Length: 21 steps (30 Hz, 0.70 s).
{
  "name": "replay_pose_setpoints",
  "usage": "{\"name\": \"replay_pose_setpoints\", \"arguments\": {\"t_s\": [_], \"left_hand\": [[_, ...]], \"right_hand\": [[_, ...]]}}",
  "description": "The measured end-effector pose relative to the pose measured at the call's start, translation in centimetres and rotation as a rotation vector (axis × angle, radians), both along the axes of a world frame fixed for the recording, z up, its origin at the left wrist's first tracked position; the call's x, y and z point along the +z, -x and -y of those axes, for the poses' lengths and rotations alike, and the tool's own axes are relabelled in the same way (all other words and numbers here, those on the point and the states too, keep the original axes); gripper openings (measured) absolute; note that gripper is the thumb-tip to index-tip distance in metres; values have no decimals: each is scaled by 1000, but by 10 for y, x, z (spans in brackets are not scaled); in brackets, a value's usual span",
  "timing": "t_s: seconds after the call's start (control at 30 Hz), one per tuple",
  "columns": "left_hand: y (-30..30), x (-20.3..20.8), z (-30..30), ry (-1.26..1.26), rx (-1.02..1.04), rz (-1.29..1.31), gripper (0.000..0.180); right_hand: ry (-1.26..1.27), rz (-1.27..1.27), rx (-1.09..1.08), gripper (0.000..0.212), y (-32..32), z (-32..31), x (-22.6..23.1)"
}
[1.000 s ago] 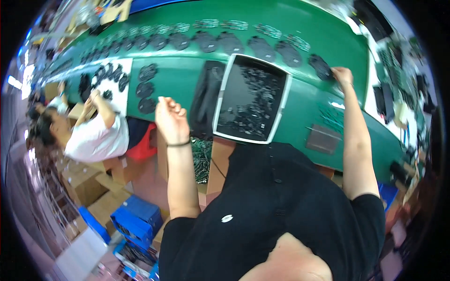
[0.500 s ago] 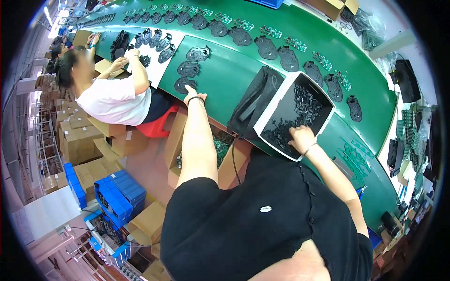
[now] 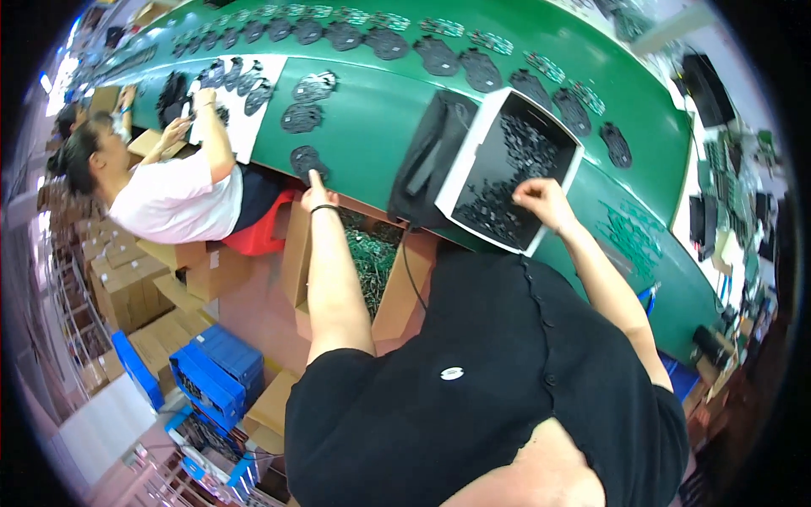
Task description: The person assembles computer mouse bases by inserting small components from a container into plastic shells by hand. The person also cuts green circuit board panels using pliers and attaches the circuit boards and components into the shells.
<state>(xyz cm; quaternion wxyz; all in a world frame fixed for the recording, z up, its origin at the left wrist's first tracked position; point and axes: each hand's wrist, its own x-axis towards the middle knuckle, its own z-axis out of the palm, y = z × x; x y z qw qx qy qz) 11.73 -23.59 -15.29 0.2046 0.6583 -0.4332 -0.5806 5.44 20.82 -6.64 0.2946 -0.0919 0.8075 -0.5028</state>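
My left hand (image 3: 320, 196) reaches out to the table's near edge. Its fingers grip the end of a black, rounded plastic shell (image 3: 306, 160). Two similar shells lie just beyond it, a black shell (image 3: 302, 117) and a shell with lighter marks (image 3: 314, 86). Over a white-rimmed box (image 3: 457, 179) hovers my right hand (image 3: 543, 201), thumb and fingertips pinched together; whatever is between them is too small to make out. Many small black plastic pieces (image 3: 494, 205) lie heaped in the box under that hand.
Black shells and green circuit boards (image 3: 492, 42) line the green table (image 3: 363, 127). A black bag (image 3: 429, 156) leans against the box. Green strips (image 3: 632, 241) lie to the right. Below is a carton of green scraps (image 3: 368, 262). A co-worker (image 3: 182, 194) sits at the left on a red stool (image 3: 263, 232).
My left hand has drawn the nearest shell toward me, away from the other two. My right hand has lifted from among the small black pieces, its fingers now pinched. The whole view has shifted.
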Motion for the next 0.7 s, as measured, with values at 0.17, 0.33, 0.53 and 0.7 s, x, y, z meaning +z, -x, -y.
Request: {"name": "replay_pose_setpoints", "arguments": {"t_s": [0.17, 0.33, 0.53, 0.7], "left_hand": [[-23, -10, 4, 131, 14, -226, 41], [-38, 27, -18, 97, -152, -439, 31], [-11, 131, -99, 85, -557, -552, 27], [19, 166, -172, 20, -885, -620, 36]], "right_hand": [[354, 511, -279, 13, 8, -4, 7], [808, 825, -340, 17, 8, -13, 29], [1018, 884, -300, 23, 10, -26, 48], [791, 497, -301, 24, 8, -36, 94]]}}
